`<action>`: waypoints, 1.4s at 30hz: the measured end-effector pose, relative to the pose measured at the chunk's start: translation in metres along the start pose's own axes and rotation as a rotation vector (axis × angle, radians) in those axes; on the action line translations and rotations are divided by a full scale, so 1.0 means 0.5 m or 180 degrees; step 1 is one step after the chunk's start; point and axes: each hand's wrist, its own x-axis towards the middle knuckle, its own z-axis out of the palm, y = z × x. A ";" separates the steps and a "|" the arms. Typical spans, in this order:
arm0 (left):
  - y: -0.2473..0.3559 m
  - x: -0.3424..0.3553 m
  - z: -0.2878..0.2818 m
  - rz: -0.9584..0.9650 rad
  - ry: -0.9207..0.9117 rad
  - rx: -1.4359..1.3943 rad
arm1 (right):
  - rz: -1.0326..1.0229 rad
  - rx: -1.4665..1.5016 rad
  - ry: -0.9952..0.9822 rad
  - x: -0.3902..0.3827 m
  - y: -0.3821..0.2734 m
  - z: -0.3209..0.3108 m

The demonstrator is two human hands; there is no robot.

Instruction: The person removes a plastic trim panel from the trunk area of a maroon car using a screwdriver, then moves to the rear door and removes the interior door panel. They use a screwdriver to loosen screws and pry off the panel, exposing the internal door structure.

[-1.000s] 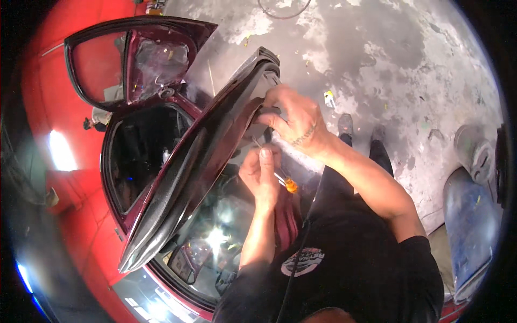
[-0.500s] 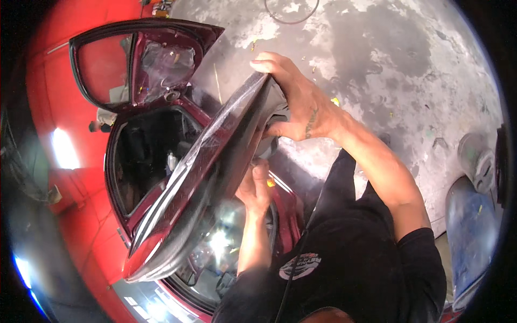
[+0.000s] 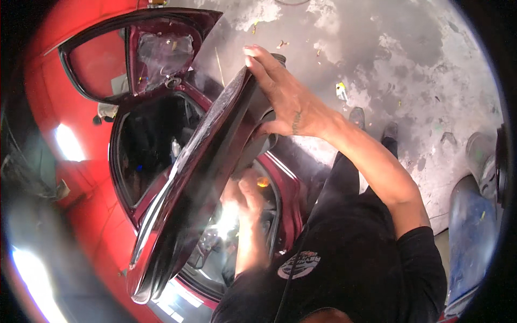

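A long, glossy dark red car body panel [image 3: 202, 145] slants across the view, from lower left up to the middle. Its near side looks dark, and I cannot tell which part of a car it is. My right hand [image 3: 299, 102] is closed round its upper end, fingers over the top edge and thumb beneath. Lower down, my left hand [image 3: 245, 196] is closed at the panel's underside with the thumb showing; glare and the panel hide its other fingers. Behind the panel stands a dark red car [image 3: 291, 204] with an open door [image 3: 132, 75], whose inner trim is off.
A bright red wall [image 3: 46, 102] runs along the left. On the stained concrete floor [image 3: 420, 70] lies a small yellow-and-white scrap [image 3: 341, 90]. At the right edge are a person's blue-clad leg [image 3: 471, 231] and grey shoe [image 3: 479, 156].
The panel has turned slightly steeper, its lower end dropping, with both hands still at it. My left hand has shifted a little down and left. My shoes have come into view.
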 end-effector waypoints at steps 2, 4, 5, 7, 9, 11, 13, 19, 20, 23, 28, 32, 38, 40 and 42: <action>0.010 0.000 -0.010 0.0000 0.0157 0.0024 | -0.0228 -0.0081 -0.0005 0.002 0.016 0.000; 0.023 0.005 -0.016 0.0041 0.0329 0.0318 | -0.0344 -0.0140 -0.0008 0.004 0.020 -0.003; 0.021 0.005 -0.013 0.0046 0.0386 0.0379 | -0.0345 -0.0158 -0.0010 0.005 0.017 -0.005; 0.019 0.004 -0.008 0.0095 0.0479 0.0593 | -0.0354 -0.0189 0.0007 0.005 0.020 -0.004; 0.024 0.006 -0.004 0.0155 0.0502 0.0827 | -0.0368 -0.0221 0.0042 0.002 0.032 -0.001; 0.033 0.013 -0.007 0.0156 0.0465 0.0962 | -0.0291 -0.0273 0.0038 0.004 0.030 -0.001; 0.035 0.027 -0.006 0.0035 0.0351 0.0714 | -0.0195 -0.0222 0.0040 0.005 0.020 -0.001; 0.023 0.030 0.002 0.0025 0.0321 0.0182 | -0.0383 -0.0015 0.0159 0.019 -0.049 -0.013; 0.023 0.030 0.004 0.0051 0.0321 0.0174 | -0.0382 -0.0026 0.0157 0.027 -0.052 -0.016; 0.010 0.012 0.013 -0.0061 0.0454 0.0019 | -0.0176 -0.0052 0.0037 0.035 -0.068 -0.022; -0.018 0.001 0.026 0.0220 0.0700 0.0102 | -0.0193 -0.0090 0.0160 0.028 -0.066 -0.025; -0.007 0.022 0.038 0.0269 0.0695 0.0192 | -0.0376 -0.0135 0.0294 0.029 -0.050 -0.021; -0.009 0.014 0.023 0.0110 0.0596 0.0106 | 0.0079 0.0000 0.0105 0.032 -0.074 -0.030; -0.025 -0.003 0.031 0.0025 0.0702 -0.0036 | 0.0151 0.0122 0.0122 0.033 -0.080 -0.027; -0.042 -0.014 0.045 -0.0056 0.0832 -0.0164 | 0.0229 0.0127 0.0122 0.029 -0.086 -0.024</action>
